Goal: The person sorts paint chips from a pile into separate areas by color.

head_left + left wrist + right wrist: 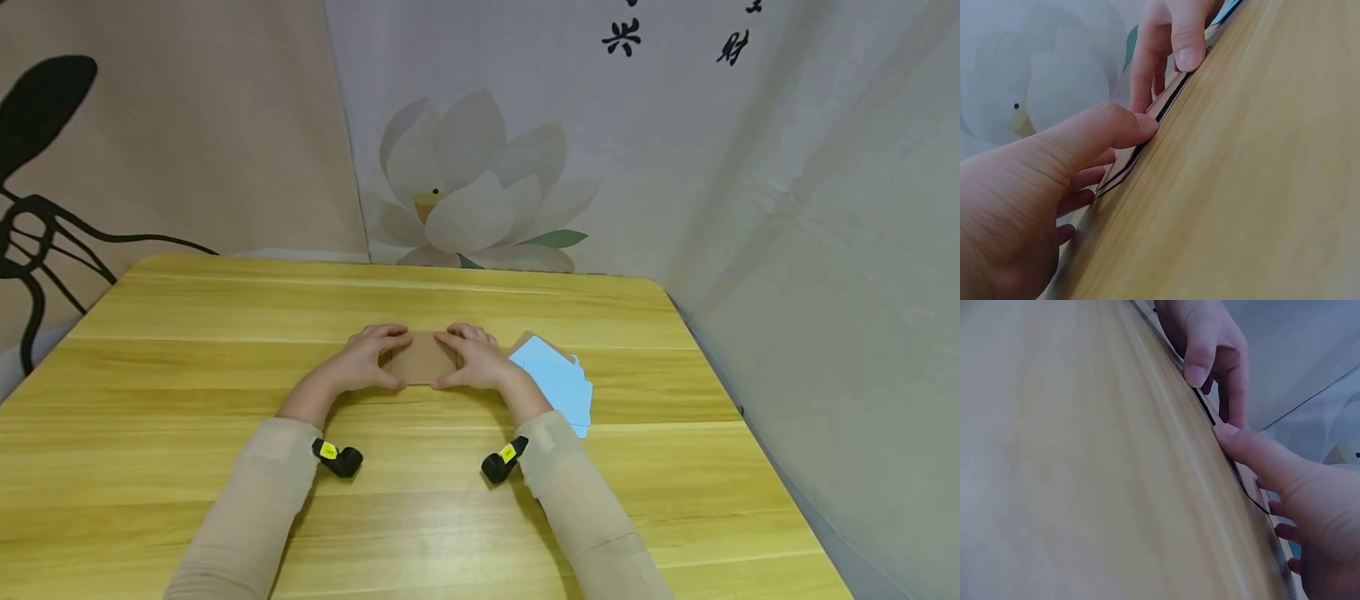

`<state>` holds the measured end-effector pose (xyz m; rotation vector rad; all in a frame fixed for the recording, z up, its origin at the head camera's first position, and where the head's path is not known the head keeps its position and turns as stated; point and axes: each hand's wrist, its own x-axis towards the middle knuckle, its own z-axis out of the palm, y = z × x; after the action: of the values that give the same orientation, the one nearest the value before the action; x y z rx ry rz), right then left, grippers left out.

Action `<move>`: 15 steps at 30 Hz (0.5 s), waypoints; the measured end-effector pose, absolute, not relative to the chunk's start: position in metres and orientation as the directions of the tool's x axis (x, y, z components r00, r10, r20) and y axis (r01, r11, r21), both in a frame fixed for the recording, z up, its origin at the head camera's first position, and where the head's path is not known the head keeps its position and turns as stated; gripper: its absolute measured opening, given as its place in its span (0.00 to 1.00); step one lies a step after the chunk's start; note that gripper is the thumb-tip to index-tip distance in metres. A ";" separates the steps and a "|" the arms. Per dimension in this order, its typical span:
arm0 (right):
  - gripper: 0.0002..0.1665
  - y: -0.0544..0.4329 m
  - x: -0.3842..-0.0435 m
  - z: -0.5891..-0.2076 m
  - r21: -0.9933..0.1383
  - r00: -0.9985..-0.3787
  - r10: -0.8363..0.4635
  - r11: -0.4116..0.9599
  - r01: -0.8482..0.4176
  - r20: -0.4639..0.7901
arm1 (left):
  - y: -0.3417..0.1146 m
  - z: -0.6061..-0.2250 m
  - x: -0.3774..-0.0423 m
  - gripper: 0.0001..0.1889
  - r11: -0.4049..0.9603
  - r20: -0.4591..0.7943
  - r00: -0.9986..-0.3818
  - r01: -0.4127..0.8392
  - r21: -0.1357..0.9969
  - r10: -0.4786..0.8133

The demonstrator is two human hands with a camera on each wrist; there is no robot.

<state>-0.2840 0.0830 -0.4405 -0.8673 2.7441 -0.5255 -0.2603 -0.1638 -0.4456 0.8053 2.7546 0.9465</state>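
Flat on the table lies a small stack of thin brown cards [423, 358], between the two hands. My left hand [371, 360] holds the left end, thumb at the near edge and fingers at the far edge. Mirroring it, my right hand [474, 358] holds the right end the same way. From the left wrist view, the cards [1166, 106] show dark edges, slightly parted near the left hand [1054, 175]. In the right wrist view the right thumb [1229, 432] touches the near edge. The far fingertips are partly hidden.
Right of my right hand, a loose spread of light blue cards [558, 383] lies on the wooden table [420, 533], a brown card [527, 337] showing under its far edge. A printed curtain [480, 167] hangs behind the table. Black decorative metalwork [33, 225] stands at the left.
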 end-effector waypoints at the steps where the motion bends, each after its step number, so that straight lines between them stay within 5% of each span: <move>1: 0.53 0.083 -0.284 -0.440 -0.396 -0.803 -0.587 0.765 -0.508 -0.104 | -0.164 -0.446 -0.260 0.41 0.664 0.056 -0.852 0.445 0.601 0.520; 15: 0.51 0.092 -0.276 -0.430 -0.516 -0.810 -0.587 0.696 -0.499 -0.008 | -0.168 -0.443 -0.259 0.38 0.605 0.100 -0.901 0.363 0.708 0.423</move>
<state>-0.2759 0.0925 -0.4298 -0.8826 2.7321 -0.7560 -0.2591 -0.1675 -0.4435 0.6731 2.7445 1.1838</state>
